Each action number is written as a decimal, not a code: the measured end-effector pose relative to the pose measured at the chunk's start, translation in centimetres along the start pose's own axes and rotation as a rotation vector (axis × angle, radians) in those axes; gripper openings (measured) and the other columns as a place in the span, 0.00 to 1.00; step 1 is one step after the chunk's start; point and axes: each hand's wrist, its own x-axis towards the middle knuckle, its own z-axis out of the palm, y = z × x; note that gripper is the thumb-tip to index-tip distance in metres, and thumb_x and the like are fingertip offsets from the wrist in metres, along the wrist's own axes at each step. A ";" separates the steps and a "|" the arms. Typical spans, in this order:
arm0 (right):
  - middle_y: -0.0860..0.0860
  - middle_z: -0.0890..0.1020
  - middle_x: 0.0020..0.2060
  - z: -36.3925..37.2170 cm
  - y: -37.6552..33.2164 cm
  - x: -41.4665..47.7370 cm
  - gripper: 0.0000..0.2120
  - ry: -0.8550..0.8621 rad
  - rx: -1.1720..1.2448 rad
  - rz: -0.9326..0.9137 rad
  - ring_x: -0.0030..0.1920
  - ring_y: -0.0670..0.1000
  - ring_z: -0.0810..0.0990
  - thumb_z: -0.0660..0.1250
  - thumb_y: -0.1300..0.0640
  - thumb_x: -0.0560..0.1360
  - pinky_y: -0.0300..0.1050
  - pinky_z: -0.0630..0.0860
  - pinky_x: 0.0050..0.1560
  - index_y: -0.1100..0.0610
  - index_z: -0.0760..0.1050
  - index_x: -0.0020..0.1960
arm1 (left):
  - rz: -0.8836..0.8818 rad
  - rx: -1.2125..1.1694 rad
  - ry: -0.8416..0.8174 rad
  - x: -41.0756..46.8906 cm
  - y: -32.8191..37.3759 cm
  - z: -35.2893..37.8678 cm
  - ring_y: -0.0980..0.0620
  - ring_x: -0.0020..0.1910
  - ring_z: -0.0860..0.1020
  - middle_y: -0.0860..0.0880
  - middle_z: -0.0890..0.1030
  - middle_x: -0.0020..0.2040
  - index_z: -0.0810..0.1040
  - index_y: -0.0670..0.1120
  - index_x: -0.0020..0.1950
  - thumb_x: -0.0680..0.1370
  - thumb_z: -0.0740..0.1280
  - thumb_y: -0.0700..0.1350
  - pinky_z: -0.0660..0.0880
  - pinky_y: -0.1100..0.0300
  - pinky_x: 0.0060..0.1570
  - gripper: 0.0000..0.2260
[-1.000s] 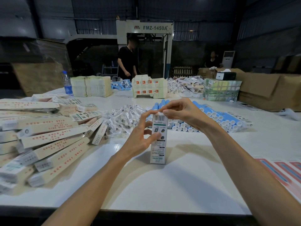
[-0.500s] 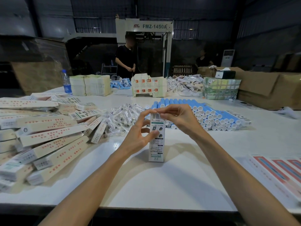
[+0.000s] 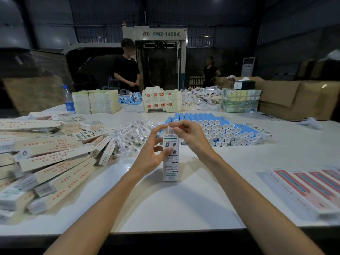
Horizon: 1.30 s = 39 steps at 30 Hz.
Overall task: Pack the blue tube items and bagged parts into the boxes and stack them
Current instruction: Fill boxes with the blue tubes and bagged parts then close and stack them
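Observation:
A tall white box [image 3: 170,162] with a barcode stands upright on the white table [image 3: 184,203]. My left hand [image 3: 153,150] grips its left side, thumb on the front face. My right hand [image 3: 187,134] pinches the flap at the box's top. Behind my hands lies a stack of blue tubes [image 3: 226,128] with white caps. A heap of clear bagged parts [image 3: 131,136] sits left of the tubes. A pile of packed long boxes [image 3: 47,155] covers the table's left side.
Flat box blanks [image 3: 311,188] lie at the right edge. At the far side stand stacked flat cartons [image 3: 95,101], printed blanks [image 3: 161,102], a water bottle [image 3: 68,100] and brown cartons [image 3: 298,96]. Two people [image 3: 127,70] stand by a machine.
My right hand has drawn in closer over the box top, its fingers pinching the flap. My left hand keeps its grip on the box. The view has tilted up slightly.

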 end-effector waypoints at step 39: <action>0.51 0.78 0.64 -28.6 -0.5 -18.3 0.22 0.314 -1.359 0.468 0.63 0.54 0.77 0.66 0.41 0.82 0.50 0.75 0.56 0.45 0.70 0.74 | 0.274 0.753 -0.548 -0.4 -0.2 7.4 0.69 0.49 0.75 0.68 0.78 0.54 0.75 0.68 0.62 0.86 0.63 0.54 0.72 0.63 0.49 0.08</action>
